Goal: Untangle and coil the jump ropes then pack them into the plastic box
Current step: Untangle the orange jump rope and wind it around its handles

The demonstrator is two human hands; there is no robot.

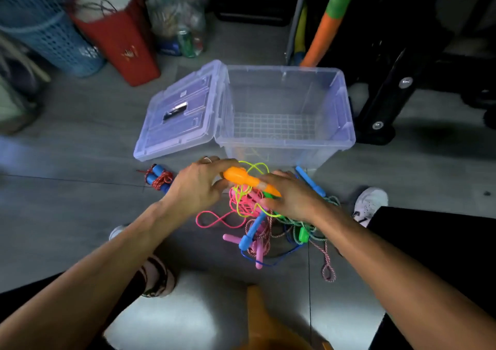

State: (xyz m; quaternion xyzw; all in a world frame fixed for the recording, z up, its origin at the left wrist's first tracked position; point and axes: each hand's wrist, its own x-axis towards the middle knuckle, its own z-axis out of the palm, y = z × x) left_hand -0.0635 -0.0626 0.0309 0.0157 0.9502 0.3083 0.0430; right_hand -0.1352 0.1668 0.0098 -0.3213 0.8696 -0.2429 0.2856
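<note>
A tangle of jump ropes (268, 223) in pink, yellow-green, blue and green lies on the grey floor in front of the clear plastic box (346, 124). My left hand (196, 188) and my right hand (292, 196) both hold orange handles (241, 179) above the pile, with the yellow-green cord (252, 167) looping off them. One coiled red rope with blue handles (158, 179) lies apart at the left. A blue handle (310, 180) sticks out to the right of my right hand. The box stands open, nothing inside.
The box lid (177, 116) lies open to the box's left with a small dark object on it. A blue basket (51, 30), red bag (118, 27) and plastic bags stand behind. A black stand (386, 100) is at the right. Shoes (370, 202) flank the pile.
</note>
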